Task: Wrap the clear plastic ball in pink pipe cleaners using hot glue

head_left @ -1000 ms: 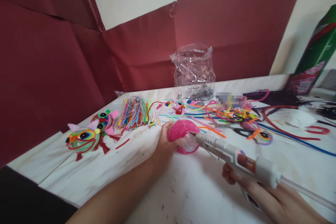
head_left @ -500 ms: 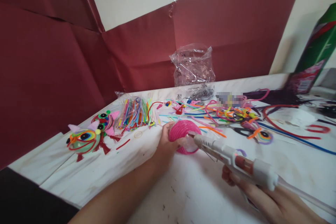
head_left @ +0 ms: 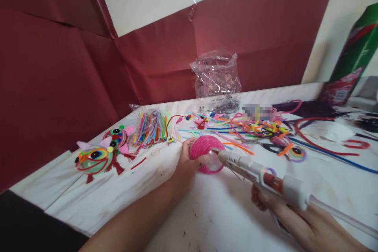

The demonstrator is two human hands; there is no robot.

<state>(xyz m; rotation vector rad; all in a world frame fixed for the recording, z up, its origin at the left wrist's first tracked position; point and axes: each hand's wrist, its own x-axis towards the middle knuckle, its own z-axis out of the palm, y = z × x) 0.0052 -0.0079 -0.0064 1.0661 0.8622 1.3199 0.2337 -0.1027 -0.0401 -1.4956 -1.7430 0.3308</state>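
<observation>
1. Cradling a pink-wrapped ball (head_left: 206,145) in the left hand (head_left: 188,160) over the tabletop (head_left: 230,214).
2. Gripping a glue gun (head_left: 252,170) in the right hand (head_left: 291,213), aimed at the ball.
3. Flanked left by tasseled figures (head_left: 96,164); backed by bagged pipe cleaners (head_left: 152,130), scissors (head_left: 270,148) and a plastic bag (head_left: 217,76).

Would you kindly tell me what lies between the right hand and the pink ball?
In the head view, the white glue gun spans that stretch: the right hand holds it, and its nozzle is at the pink ball.
</observation>
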